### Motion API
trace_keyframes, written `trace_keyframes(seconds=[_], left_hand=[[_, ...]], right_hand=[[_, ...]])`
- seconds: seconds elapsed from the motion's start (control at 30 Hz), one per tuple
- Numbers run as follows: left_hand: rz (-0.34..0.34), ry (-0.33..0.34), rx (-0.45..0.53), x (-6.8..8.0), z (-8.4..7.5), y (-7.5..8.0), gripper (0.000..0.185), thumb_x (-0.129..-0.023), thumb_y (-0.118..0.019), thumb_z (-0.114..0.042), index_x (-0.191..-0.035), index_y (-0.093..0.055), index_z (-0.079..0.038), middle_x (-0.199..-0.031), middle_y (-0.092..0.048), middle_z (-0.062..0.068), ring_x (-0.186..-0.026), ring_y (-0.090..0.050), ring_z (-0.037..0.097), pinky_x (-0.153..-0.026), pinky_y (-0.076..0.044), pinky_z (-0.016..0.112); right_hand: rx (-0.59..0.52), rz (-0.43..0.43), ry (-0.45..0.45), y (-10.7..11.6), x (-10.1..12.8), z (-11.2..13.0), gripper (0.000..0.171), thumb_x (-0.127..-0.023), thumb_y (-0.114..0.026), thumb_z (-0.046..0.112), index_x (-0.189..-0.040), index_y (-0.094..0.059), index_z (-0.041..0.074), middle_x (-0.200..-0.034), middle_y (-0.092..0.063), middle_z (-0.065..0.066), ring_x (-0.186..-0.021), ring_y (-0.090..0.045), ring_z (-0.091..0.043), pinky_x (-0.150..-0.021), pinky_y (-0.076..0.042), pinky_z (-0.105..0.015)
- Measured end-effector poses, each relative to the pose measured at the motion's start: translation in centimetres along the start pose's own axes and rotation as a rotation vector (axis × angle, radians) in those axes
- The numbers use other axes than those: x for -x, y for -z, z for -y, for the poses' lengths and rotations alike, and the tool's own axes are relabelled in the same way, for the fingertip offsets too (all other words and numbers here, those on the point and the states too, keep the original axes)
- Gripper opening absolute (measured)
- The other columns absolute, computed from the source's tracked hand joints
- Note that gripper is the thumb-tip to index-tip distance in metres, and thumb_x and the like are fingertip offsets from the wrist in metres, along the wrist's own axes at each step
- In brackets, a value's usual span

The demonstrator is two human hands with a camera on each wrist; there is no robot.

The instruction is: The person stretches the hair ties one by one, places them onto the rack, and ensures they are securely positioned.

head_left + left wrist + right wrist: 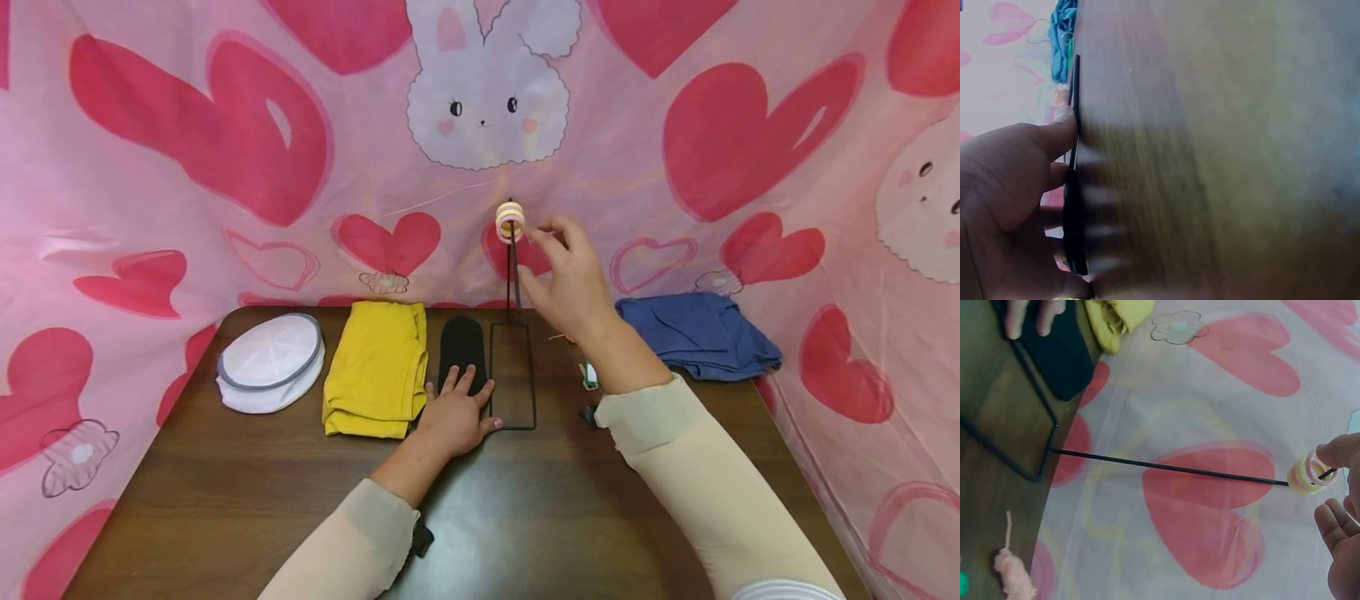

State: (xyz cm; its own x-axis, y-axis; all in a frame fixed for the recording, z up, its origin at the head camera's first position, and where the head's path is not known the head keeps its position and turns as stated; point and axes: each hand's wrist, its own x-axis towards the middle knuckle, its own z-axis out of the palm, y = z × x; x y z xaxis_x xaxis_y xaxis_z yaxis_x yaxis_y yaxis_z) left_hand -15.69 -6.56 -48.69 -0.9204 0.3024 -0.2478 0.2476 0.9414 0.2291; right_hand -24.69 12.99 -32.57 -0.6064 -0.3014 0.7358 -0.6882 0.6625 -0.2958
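Observation:
A black wire stand (pixel 534 375) has a rectangular base on the table and a tall upright. Near its top hang several pink and yellow ring-shaped bands (pixel 510 212), looped over the wire. My right hand (pixel 573 279) is raised beside them, one fingertip right at the bands, the thumb apart and lower. In the right wrist view the bands (pixel 1300 475) sit around the wire's end next to my fingers. My left hand (pixel 453 421) lies flat with fingers spread. It rests on a flat black cloth-like piece (pixel 461 342) and reaches the left edge of the stand's base.
Left of the black piece lies a folded yellow cloth (pixel 378 358), then a round white mesh item (pixel 270 354) with a grey rim. Folded blue cloth (pixel 690 333) is at the back right. A small green-and-white item (pixel 590 375) and a pink item (pixel 1015 572) lie near my right forearm.

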Motion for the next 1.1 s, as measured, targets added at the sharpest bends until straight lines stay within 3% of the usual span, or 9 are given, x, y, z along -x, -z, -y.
trace_keyframes(seconds=[0.3, 0.6, 0.77, 1.0, 1.1], left_hand=[[0.009, 0.005, 0.0, -0.2, 0.1, -0.1, 0.073, -0.099, -0.053, -0.066, -0.162, -0.038, -0.032, -0.172, -0.019, 0.009, -0.159, -0.009, 0.036, -0.119, -0.013, 0.071], [0.005, -0.006, 0.011, 0.0, 0.2, -0.1, 0.073, -0.099, -0.053, -0.065, -0.162, -0.038, -0.032, -0.173, -0.019, 0.009, -0.159, -0.009, 0.037, -0.119, -0.013, 0.071], [-0.002, -0.005, 0.016, 0.0, 0.2, -0.1, 0.073, -0.099, -0.054, -0.064, -0.162, -0.038, -0.031, -0.172, -0.019, 0.009, -0.159, -0.009, 0.037, -0.119, -0.012, 0.071], [0.004, -0.001, 0.0, 0.0, 0.1, -0.2, 0.073, -0.099, -0.053, -0.066, -0.163, -0.037, -0.032, -0.173, -0.018, 0.008, -0.159, -0.008, 0.036, -0.119, -0.012, 0.071], [0.007, 0.002, 0.004, -0.1, 0.1, -0.3, 0.073, -0.099, -0.053, -0.066, -0.163, -0.037, -0.033, -0.173, -0.017, 0.008, -0.159, -0.007, 0.035, -0.119, -0.012, 0.071]], right_hand=[[-0.046, 0.052, -0.011, 1.7, 4.5, -0.5, 0.051, -0.083, -0.087, 0.016, -0.13, -0.071, 0.003, -0.129, -0.06, -0.018, -0.119, -0.057, -0.032, -0.088, -0.056, -0.046], [-0.096, 0.115, -0.018, 3.8, 9.3, -2.0, 0.054, -0.079, -0.091, 0.015, -0.129, -0.072, 0.008, -0.126, -0.063, -0.011, -0.114, -0.062, -0.027, -0.091, -0.051, -0.043], [-0.091, 0.199, -0.025, 4.7, 11.7, -3.3, 0.055, -0.078, -0.092, 0.014, -0.129, -0.072, 0.008, -0.127, -0.063, -0.008, -0.109, -0.063, -0.022, -0.088, -0.052, -0.035], [-0.063, 0.307, -0.012, 6.1, 14.6, -4.6, 0.056, -0.076, -0.093, 0.017, -0.128, -0.073, 0.014, -0.123, -0.066, -0.003, -0.106, -0.065, -0.021, -0.085, -0.054, -0.042], [-0.055, 0.321, -0.001, 6.6, 15.8, -5.0, 0.057, -0.074, -0.094, 0.017, -0.127, -0.074, 0.014, -0.121, -0.068, -0.004, -0.105, -0.067, -0.022, -0.087, -0.054, -0.036]])
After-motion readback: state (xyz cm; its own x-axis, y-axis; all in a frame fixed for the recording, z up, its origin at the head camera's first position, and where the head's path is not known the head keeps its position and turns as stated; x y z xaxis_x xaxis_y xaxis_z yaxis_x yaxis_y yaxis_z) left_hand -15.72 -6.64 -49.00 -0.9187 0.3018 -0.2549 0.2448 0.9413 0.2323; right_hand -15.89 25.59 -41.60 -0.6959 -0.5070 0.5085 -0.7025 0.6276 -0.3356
